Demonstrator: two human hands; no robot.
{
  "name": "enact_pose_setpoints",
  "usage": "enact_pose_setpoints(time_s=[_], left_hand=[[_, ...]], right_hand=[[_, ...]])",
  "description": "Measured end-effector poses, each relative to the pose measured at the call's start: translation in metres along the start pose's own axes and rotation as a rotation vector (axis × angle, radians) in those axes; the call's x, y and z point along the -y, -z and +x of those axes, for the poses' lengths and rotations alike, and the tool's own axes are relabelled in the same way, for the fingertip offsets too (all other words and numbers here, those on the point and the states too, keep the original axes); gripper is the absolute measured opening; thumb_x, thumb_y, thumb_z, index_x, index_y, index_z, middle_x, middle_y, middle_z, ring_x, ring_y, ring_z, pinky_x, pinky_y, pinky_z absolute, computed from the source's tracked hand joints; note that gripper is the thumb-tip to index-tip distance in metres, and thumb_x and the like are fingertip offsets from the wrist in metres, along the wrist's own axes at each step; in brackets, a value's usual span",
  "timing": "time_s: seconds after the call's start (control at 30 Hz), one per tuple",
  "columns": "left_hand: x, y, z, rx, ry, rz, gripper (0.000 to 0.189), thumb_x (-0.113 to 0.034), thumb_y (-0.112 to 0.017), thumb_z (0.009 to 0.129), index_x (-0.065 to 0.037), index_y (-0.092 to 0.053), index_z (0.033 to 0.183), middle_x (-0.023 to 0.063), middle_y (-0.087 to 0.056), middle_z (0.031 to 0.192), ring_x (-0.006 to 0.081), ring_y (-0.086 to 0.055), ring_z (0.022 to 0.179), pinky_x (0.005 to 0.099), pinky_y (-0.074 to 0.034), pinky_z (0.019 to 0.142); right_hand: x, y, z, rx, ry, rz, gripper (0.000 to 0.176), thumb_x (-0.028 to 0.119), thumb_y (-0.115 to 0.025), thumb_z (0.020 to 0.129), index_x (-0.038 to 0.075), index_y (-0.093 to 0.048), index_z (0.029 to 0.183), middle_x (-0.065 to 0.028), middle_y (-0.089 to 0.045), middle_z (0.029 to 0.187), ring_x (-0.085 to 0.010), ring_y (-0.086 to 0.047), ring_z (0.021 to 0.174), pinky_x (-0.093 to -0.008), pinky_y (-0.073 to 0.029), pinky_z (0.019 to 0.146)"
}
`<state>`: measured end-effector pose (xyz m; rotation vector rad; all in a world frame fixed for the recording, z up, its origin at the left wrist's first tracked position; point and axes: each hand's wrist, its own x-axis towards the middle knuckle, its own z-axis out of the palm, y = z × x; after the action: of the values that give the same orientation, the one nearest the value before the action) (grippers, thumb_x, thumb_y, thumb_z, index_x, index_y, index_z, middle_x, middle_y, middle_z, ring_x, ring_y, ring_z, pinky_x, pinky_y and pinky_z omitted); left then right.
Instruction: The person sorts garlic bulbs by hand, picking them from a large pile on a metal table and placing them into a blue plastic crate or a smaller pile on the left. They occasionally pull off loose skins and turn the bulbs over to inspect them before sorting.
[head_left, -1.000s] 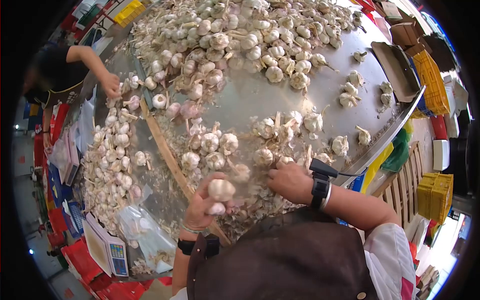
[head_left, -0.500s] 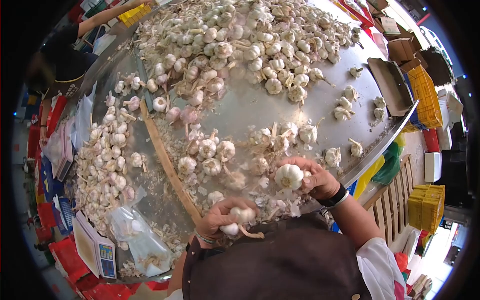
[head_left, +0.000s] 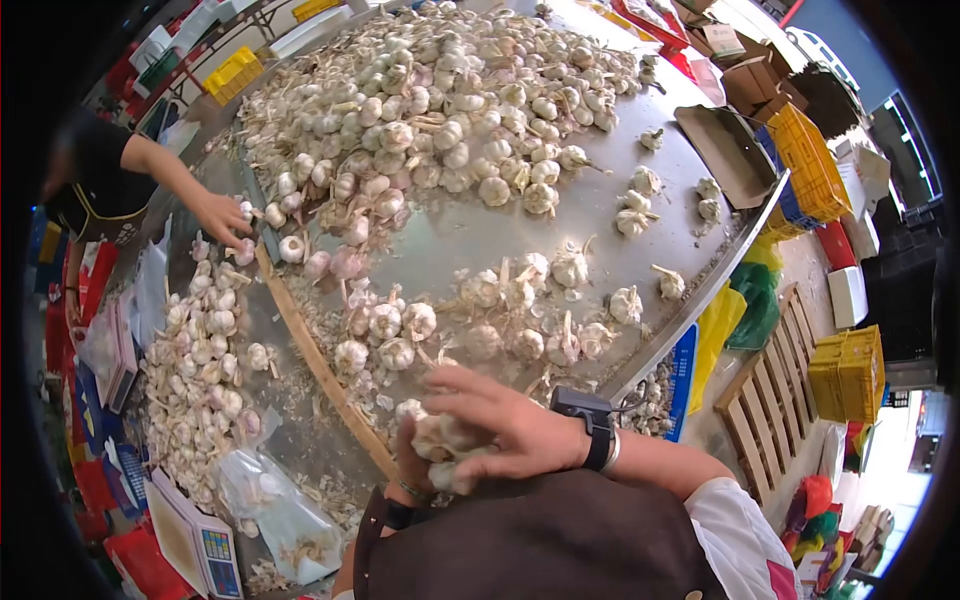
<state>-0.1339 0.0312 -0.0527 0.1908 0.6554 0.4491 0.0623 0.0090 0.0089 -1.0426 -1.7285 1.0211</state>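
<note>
Close to my apron at the table's near edge, both hands are together around several garlic bulbs (head_left: pixel 445 440). My right hand (head_left: pixel 505 420) reaches over from the right, its fingers curved over the bulbs. My left hand (head_left: pixel 412 462) is below and to the left, partly hidden, its fingers against the same bulbs. Loose garlic (head_left: pixel 397 352) lies just beyond my hands on the metal table (head_left: pixel 450 235). A wooden strip (head_left: pixel 315 355) runs along the left of them.
A large garlic heap (head_left: pixel 440 90) covers the far side; another pile (head_left: pixel 205 360) lies left of the strip. A co-worker's hand (head_left: pixel 222 215) touches garlic there. A scale (head_left: pixel 190 530) and plastic bag (head_left: pixel 280 500) sit at lower left. Yellow crates (head_left: pixel 848 375) stand right.
My right hand has moved left with its garlic to meet my left hand. A co-worker's arm has reached in at the left. The whole view has shifted slightly.
</note>
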Motion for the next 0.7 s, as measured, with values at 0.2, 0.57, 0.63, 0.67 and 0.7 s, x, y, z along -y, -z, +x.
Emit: enact_pose_setpoints(time_s=[0.2, 0.57, 0.63, 0.67, 0.7], left_hand=[[-0.1, 0.064, -0.032, -0.044, -0.674, -0.07, 0.078, -0.069, -0.052, 0.088, -0.007, -0.047, 0.135, 0.0143, -0.058, 0.12, 0.0277, -0.065, 0.092, 0.0367, -0.062, 0.067], [-0.172, 0.097, -0.058, -0.821, -0.913, 1.06, 0.026, -0.008, -0.063, 0.093, -0.002, -0.064, 0.118, 0.0067, -0.064, 0.118, 0.0167, -0.059, 0.108, 0.0315, -0.046, 0.094], [-0.121, 0.079, -0.033, -0.5, -0.604, 1.423, 0.031, -0.011, -0.071, 0.084, -0.003, -0.065, 0.113, 0.0107, -0.066, 0.103, 0.021, -0.062, 0.095, 0.0328, -0.048, 0.089], [-0.095, 0.076, -0.022, -0.336, -0.611, 1.568, 0.035, -0.01, -0.072, 0.08, -0.004, -0.065, 0.114, 0.0145, -0.064, 0.103, 0.0284, -0.062, 0.097, 0.0365, -0.048, 0.091], [-0.073, 0.072, -0.014, -0.244, -0.648, 1.701, 0.035, -0.01, -0.072, 0.079, -0.005, -0.065, 0.114, 0.0148, -0.062, 0.104, 0.031, -0.061, 0.099, 0.0389, -0.048, 0.09]], right_hand=[[-0.04, 0.008, -0.048, 0.146, -0.555, -0.369, 0.051, 0.023, -0.074, 0.083, 0.006, -0.056, 0.126, -0.0204, -0.057, 0.125, -0.041, -0.059, 0.109, -0.0443, -0.05, 0.092], [-0.029, -0.032, -0.04, 0.319, -0.931, -0.703, 0.041, 0.014, -0.076, 0.072, 0.001, -0.057, 0.106, -0.0206, -0.058, 0.107, -0.0381, -0.06, 0.103, -0.0458, -0.054, 0.085], [-0.027, -0.034, -0.039, 0.302, -0.882, -0.72, 0.041, 0.014, -0.077, 0.071, 0.001, -0.057, 0.105, -0.0204, -0.058, 0.106, -0.0384, -0.06, 0.102, -0.0461, -0.054, 0.085], [-0.026, -0.032, -0.041, 0.275, -0.845, -0.747, 0.042, 0.015, -0.077, 0.07, 0.001, -0.057, 0.104, -0.0203, -0.059, 0.105, -0.0386, -0.06, 0.102, -0.0464, -0.053, 0.085], [-0.036, -0.033, -0.052, 0.191, -0.792, -0.756, 0.043, 0.014, -0.077, 0.068, 0.002, -0.057, 0.104, -0.0188, -0.059, 0.101, -0.0381, -0.061, 0.099, -0.0456, -0.053, 0.084]])
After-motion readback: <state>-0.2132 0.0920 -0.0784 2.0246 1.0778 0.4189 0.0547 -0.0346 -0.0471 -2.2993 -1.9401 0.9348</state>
